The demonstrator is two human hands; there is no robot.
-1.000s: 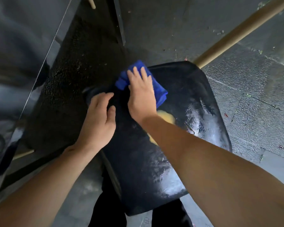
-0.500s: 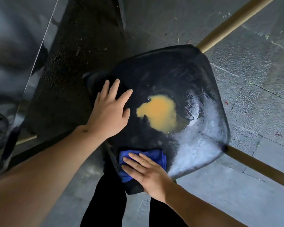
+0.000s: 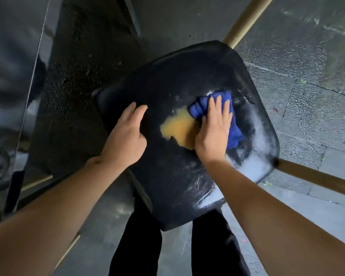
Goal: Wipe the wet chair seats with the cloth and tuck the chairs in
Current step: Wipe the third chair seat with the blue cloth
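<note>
- The wiping step is in hand: the cloth [image 3: 232, 124] is pressed flat on the right half of the seat [image 3: 167, 176] by the right hand [image 3: 214, 132], fingers straight and spread.
- The seat's left side is steadied by the left hand [image 3: 126, 138], laid flat with fingers relaxed, nothing gripped.
- The cloth is blue, soft and bunched; the seat is black, smooth, glossy and round-cornered.
- An amber puddle [image 3: 177, 128] lies mid-seat, touching the cloth; wet streaks gleam along the near right edge.
- Next, a sweep leftward through the puddle is judged necessary; tucking in is not yet due.
- Wooden legs [image 3: 317, 180] are splayed over grey paving.
</note>
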